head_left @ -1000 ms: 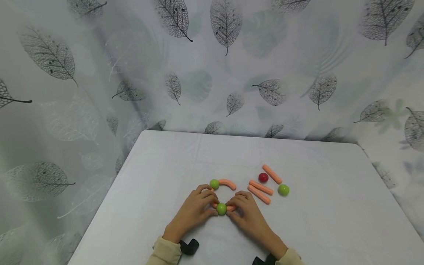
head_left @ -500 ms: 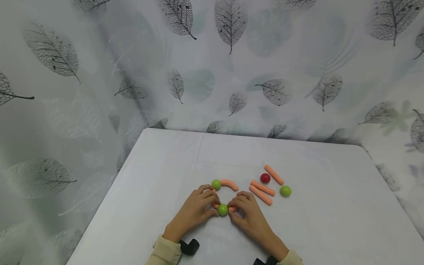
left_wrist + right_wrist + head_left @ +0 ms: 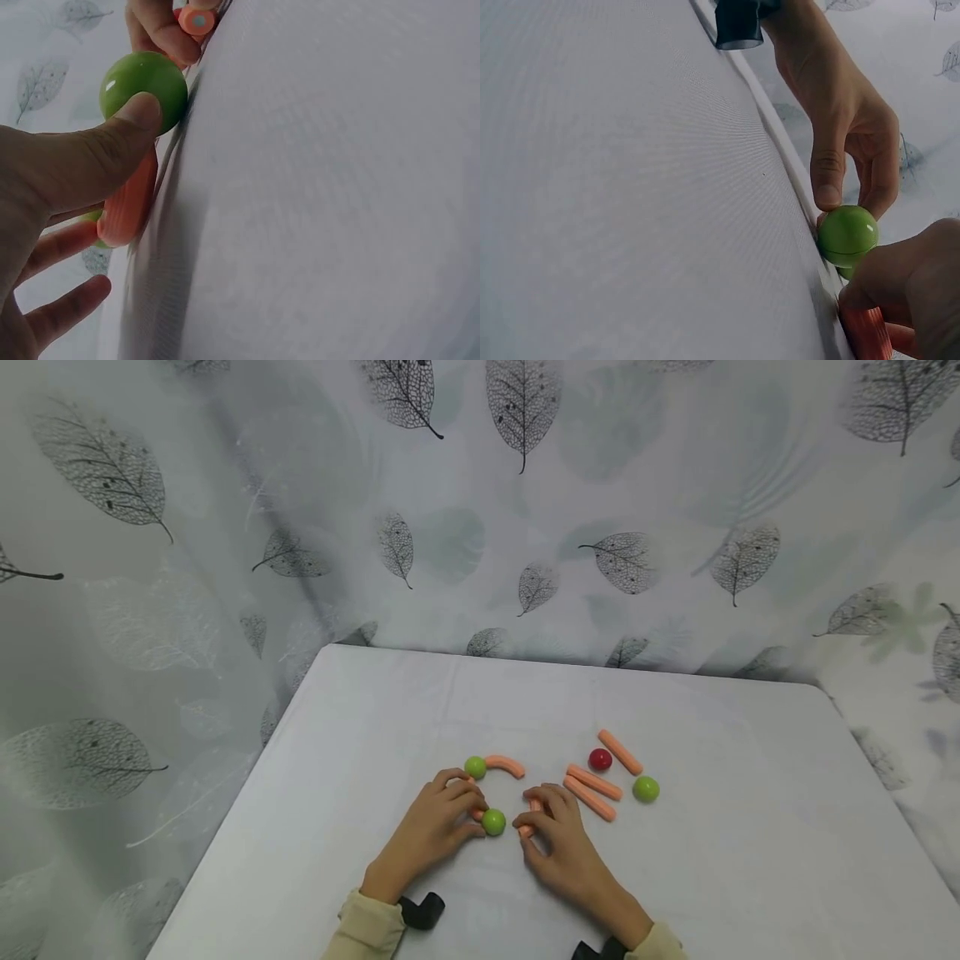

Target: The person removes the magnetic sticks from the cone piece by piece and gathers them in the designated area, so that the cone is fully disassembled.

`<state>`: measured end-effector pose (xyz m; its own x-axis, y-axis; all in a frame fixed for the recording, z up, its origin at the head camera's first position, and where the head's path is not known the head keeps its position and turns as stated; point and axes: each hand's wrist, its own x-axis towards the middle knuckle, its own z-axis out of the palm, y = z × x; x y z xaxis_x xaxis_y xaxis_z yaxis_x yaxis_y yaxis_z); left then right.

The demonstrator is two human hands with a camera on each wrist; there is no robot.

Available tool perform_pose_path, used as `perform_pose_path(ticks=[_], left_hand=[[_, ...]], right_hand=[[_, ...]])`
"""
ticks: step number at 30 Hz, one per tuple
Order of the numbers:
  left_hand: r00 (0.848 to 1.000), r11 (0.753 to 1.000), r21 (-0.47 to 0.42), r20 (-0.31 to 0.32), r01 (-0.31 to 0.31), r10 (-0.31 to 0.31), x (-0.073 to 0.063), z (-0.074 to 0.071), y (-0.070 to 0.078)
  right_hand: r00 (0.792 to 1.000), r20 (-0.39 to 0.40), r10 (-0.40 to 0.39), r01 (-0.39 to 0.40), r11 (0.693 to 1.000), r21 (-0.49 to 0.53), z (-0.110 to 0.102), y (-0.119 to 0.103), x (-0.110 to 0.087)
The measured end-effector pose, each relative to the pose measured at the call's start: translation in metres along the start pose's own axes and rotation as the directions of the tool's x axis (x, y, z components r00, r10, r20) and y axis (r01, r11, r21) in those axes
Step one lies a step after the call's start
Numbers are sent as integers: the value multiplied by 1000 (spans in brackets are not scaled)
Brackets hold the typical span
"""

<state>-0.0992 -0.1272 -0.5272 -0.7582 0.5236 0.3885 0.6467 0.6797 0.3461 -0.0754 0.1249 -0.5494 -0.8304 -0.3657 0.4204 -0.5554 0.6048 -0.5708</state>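
My left hand (image 3: 433, 822) pinches a glossy green ball (image 3: 493, 822), its thumb (image 3: 139, 112) on the near side. From that ball an orange stick (image 3: 129, 201) runs back under the left fingers, mostly hidden from the head view. Beyond it sit a second green ball (image 3: 476, 767) and a curved orange stick (image 3: 506, 766) joined to it. My right hand (image 3: 561, 839) grips another orange stick (image 3: 527, 832), partly covered by the fingers. A small gap separates this stick from the near green ball. Its end (image 3: 198, 21) shows a pale round centre in the left wrist view.
Right of the hands lie loose straight orange sticks (image 3: 589, 798), a red ball (image 3: 600, 760) and another green ball (image 3: 646, 789). All rest on a white-covered table (image 3: 750, 827). A leaf-patterned curtain (image 3: 450, 543) hangs behind and beside it.
The stick in my right hand has come away from the near green ball and turned more lengthwise. My left hand and the joined balls and sticks have shifted slightly left and away from me.
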Motion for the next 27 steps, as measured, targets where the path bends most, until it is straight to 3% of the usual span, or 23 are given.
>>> perform_pose_path(ticks=[9,18,23,27], left_hand=[[998,1000,-12,-53,-17,16,2,-1,-5],[988,988,-76,-67,135,-140,-2,0,-3],[976,973,-80,-11,215,-217,-3,1,-4],[970,965,-97,50,242,-238,-4,2,-6]], right_hand=[[996,-78,-40,37,999,-33,-3,3,2],[994,-89,62,-69,995,-77,-4,0,3],[989,-113,94,-104,991,-82,-4,2,3],[985,-134,104,-117,989,-93,-5,3,3]])
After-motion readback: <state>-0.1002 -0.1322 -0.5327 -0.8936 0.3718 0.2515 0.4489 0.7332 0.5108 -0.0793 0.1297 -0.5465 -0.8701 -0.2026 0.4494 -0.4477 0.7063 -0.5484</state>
